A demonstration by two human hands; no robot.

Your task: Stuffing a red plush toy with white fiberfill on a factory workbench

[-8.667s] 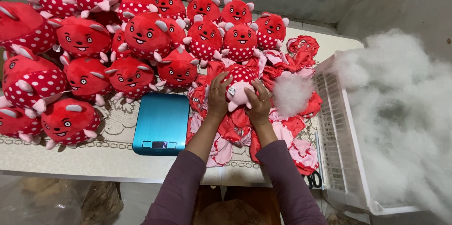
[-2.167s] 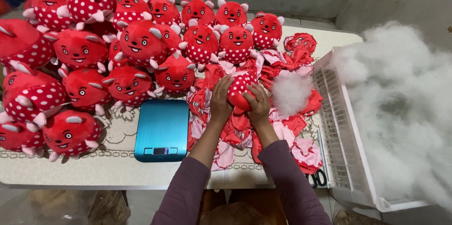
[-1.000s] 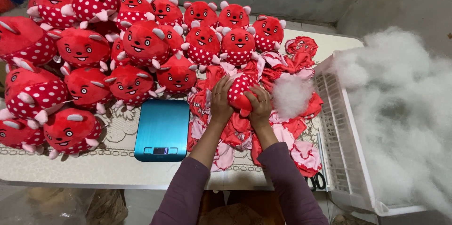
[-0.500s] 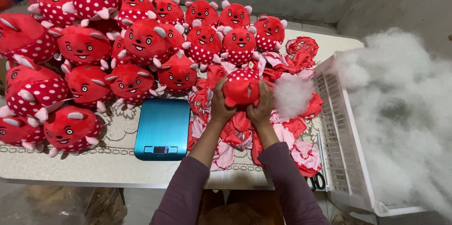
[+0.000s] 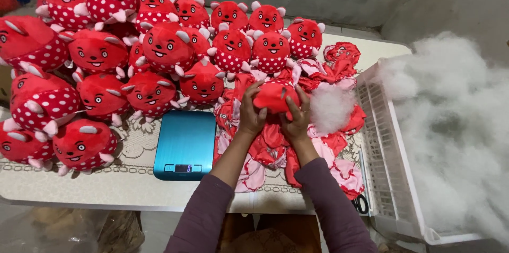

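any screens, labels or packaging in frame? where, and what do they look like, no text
Scale screen: small dark rectangular strip with faint lit digits, at the near edge of the teal scale, on the table left of the left hand.
Bags: crinkled clear plastic, under the table edge at lower left; contents unclear.
No labels or signs to be seen.

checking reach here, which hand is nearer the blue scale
Left. The left hand grips the red toy just right of the scale; the right hand holds the toy's far side, farther from it.
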